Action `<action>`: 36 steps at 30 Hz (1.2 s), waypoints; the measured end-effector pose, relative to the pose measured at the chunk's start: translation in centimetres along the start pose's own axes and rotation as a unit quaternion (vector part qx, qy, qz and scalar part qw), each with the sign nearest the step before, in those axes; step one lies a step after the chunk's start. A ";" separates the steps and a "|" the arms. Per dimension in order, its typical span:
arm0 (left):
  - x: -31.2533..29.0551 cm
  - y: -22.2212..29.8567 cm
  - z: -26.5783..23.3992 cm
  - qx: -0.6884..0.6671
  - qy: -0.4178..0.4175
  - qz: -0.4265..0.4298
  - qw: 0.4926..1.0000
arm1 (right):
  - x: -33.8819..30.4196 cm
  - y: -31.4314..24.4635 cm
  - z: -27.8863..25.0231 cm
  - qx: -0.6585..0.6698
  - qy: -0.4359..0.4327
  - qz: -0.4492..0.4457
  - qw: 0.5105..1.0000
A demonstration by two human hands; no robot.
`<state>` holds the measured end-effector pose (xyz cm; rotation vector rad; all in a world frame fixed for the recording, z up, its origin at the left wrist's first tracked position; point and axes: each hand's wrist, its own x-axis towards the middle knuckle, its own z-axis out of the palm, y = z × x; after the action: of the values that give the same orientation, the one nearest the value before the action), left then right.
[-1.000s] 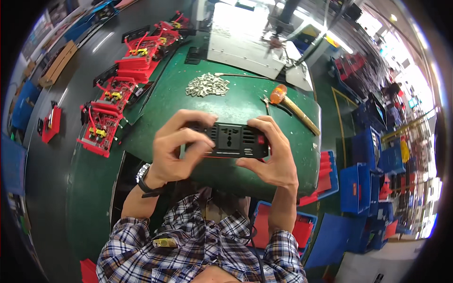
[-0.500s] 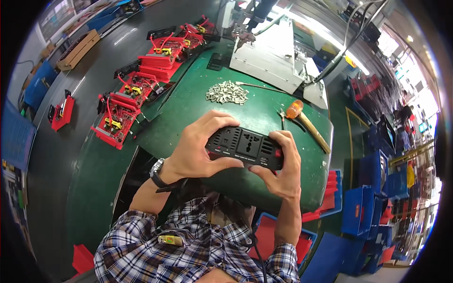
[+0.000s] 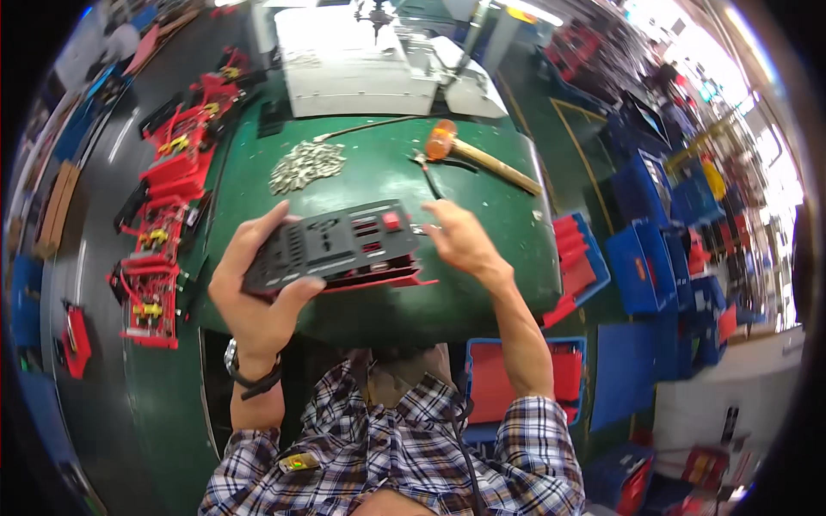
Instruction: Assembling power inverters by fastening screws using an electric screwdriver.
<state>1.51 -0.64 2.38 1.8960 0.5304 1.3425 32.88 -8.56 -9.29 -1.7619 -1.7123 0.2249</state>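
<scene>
My left hand, with a watch at the wrist, grips one end of a power inverter. The inverter has a black socket panel with slots and a red switch, over a red metal shell. Along its near side a gap shows between panel and shell. Off the inverter's right end, my right hand is apart from it, thumb and forefinger spread, with nothing plainly between them. Just beyond that hand lie cutting pliers with dark handles. A mallet with an orange head and wooden handle rests beside them.
Small metal clips lie piled on the green table. A white machine stands at the far edge. Several opened red inverters line the left side. Blue bins and a bin with red parts stand to the right.
My right hand has let go of the inverter and moved away to its right. My left hand keeps hold, and the inverter has tilted, showing its red shell. The view has turned.
</scene>
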 end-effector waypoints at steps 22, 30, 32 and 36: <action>-1.7 0.3 -0.9 0.024 0.012 0.032 0.999 | -3.8 -10.5 -9.8 0.123 0.038 -0.266 0.955; -2.3 -0.4 -0.2 -0.005 0.027 0.044 0.999 | -2.2 -15.1 -9.3 -0.041 0.045 -0.294 0.954; -2.4 -0.4 -0.1 -0.006 0.029 0.045 0.999 | -2.4 -15.2 -9.0 -0.036 0.039 -0.285 0.957; -2.2 -0.1 -0.3 -0.007 0.027 0.052 0.998 | -2.5 -15.6 -9.4 -0.079 0.020 -0.283 0.956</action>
<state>0.40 -2.03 0.99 1.9023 0.4523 1.4648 24.84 -15.28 5.87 -1.2924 -2.1677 -0.2021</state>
